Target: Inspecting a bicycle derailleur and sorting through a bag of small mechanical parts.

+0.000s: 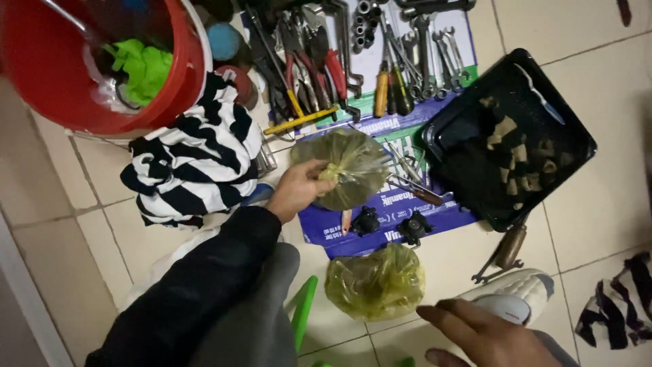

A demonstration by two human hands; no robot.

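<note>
My left hand (pixel 297 188) grips the knotted neck of a clear plastic bag (pixel 350 166) with yellowish contents, held over the blue printed sheet (pixel 380 224). A second, similar bag (pixel 375 281) lies on the tile floor near me. My right hand (pixel 482 329) hovers low at the bottom, fingers spread, just right of that second bag and holding nothing. Two small black parts (pixel 390 224) rest on the sheet below the held bag.
A black tray (pixel 506 136) with brownish pieces lies at right. Pliers, wrenches and screwdrivers (pixel 367 61) are laid out at the top. A red bucket (pixel 95 64) stands top left above a black-and-white striped cloth (pixel 197 156). A white shoe (pixel 516 295) is beside my right hand.
</note>
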